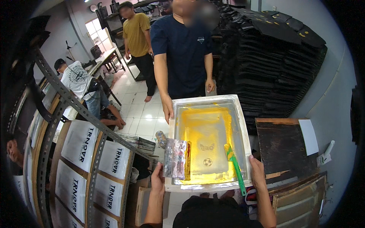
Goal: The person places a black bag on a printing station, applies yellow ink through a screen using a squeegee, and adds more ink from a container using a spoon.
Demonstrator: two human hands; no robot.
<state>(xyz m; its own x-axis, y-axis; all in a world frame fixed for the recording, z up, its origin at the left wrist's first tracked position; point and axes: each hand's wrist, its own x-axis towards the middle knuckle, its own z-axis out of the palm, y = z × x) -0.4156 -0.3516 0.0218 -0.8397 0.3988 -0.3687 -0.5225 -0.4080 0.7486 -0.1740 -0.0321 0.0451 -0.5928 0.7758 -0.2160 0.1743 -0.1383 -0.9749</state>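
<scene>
Between my hands is a screen printing frame (243, 125) with a white rim, its mesh smeared with yellow ink around a small football design. My left hand (157, 178) grips its left side near the close corner, beside a squeegee. That squeegee (176, 157) has a stained, wide handle and a yellow-coated edge, and rests across the frame's left side. On the right side my right hand (257, 171) holds the rim, its fingers partly hidden beneath. A green spatula (236, 171) with yellow ink on its blade lies across the mesh, handle toward me.
A person in a navy shirt (182, 57) stands opposite, one hand (167, 108) on the frame's far left corner. Metal shelving (91, 174) with wrapped packs is at left. Tall black stacks (262, 72) rise at far right, above a dark board (281, 148). Two more people work behind.
</scene>
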